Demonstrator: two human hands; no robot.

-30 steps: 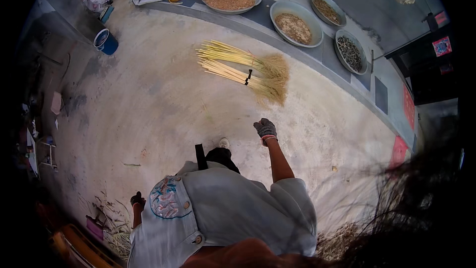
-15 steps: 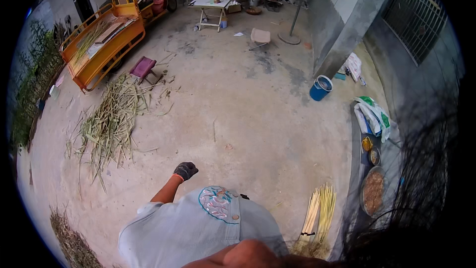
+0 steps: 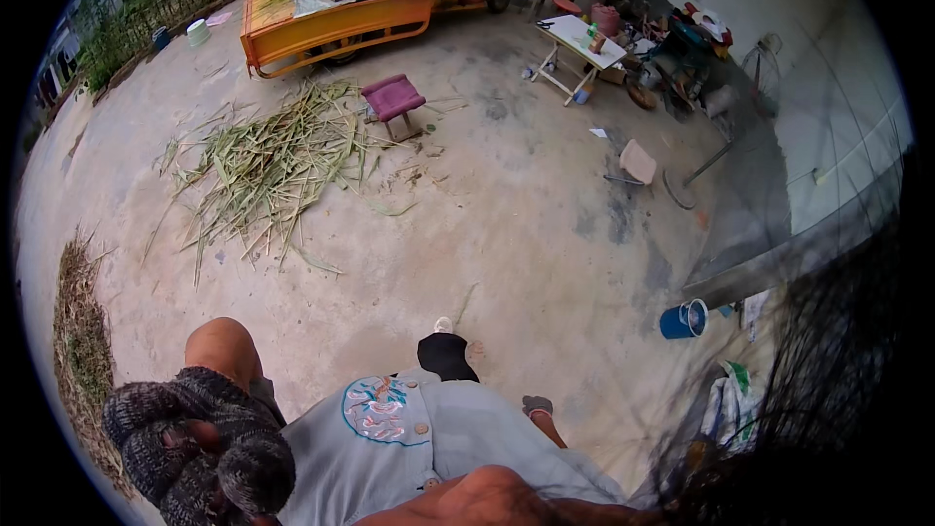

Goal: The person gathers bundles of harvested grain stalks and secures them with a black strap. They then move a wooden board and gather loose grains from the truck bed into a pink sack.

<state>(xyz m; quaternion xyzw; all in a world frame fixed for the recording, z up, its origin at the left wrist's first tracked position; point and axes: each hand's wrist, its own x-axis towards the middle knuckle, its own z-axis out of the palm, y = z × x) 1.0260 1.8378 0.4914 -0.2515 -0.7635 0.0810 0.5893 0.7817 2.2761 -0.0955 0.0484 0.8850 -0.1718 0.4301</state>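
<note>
My left hand (image 3: 200, 448), in a dark grey knitted glove, is raised close to the camera at the lower left. Its fingers are curled in, and I see nothing held in them; skin shows through gaps in the glove. Low beside my body on the right hangs my right hand (image 3: 535, 405), also in a grey glove. It is small in the picture, and how its fingers lie cannot be made out. A pale shirt (image 3: 467, 429) with a round embroidered patch covers my front, and one dark-trousered leg (image 3: 446, 356) reaches forward.
Cut stalks (image 3: 273, 166) lie strewn on the concrete floor, next to a purple stool (image 3: 393, 97). Behind them stands an orange cargo tricycle (image 3: 336, 34). Farther right are a folding table (image 3: 582, 39), a beige seat (image 3: 638, 162) and a blue bucket (image 3: 684, 319). Dried plants (image 3: 83, 341) line the left.
My view has turned left, so the tricycle and stalks sit farther right. My left hand has risen from low ahead toward the camera. My right hand has come into view; the stick bundles have left it.
</note>
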